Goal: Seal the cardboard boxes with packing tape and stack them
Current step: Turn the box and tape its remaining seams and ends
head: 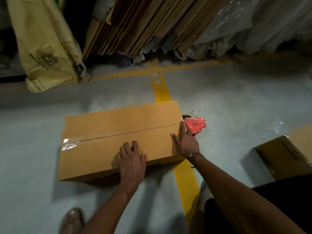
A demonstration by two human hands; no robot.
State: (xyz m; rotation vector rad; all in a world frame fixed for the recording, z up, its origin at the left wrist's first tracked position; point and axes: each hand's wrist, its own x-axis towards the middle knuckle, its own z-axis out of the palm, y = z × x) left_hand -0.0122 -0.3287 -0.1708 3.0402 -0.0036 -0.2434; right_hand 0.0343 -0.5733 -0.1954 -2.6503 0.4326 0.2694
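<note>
Left grip: fingers spread flat on cardboard box, floor-set. Right grip: I see it at the box's end, seemingly clasping red tape dispenser. Box likely light, stiff; hold by edges.

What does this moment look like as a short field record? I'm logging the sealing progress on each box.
box in work: cardboard box on the floor, flaps closed
tape: clear strip at the left end only; the rest of the seam looks bare
left hand: left hand flat on the box top, fingers straight
right hand: right hand at the box's right end, by the red tape dispenser; grip unclear
other box: second box to the right
</note>
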